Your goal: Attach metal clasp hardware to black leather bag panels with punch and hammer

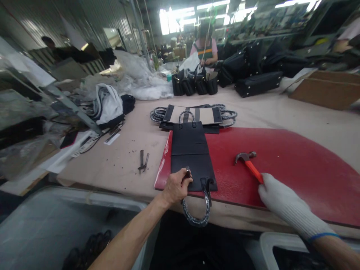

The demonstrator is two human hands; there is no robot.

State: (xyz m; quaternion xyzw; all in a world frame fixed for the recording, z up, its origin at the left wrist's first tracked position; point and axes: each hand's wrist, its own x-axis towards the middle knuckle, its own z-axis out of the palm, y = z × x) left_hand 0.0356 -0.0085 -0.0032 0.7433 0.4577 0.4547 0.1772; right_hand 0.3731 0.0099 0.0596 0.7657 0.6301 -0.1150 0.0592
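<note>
A black panel (189, 144) with a wrapped handle at each end lies over the left part of a red mat (275, 165). Bare, my left hand (177, 184) pinches a short metal punch (188, 171) upright over the panel's lower part, near the front handle (198, 221). My right hand (278, 195), in a white glove, is closed on the orange grip of a claw hammer (253, 170). The hammer's head is above the red mat, to the right of the panel.
Two metal tools (143, 161) lie left of the mat. Behind the panel is a stack of similar pieces (208, 115). Farther back are black bags (194, 83) and a person (206, 48). A grey bin (112, 195) stands front left.
</note>
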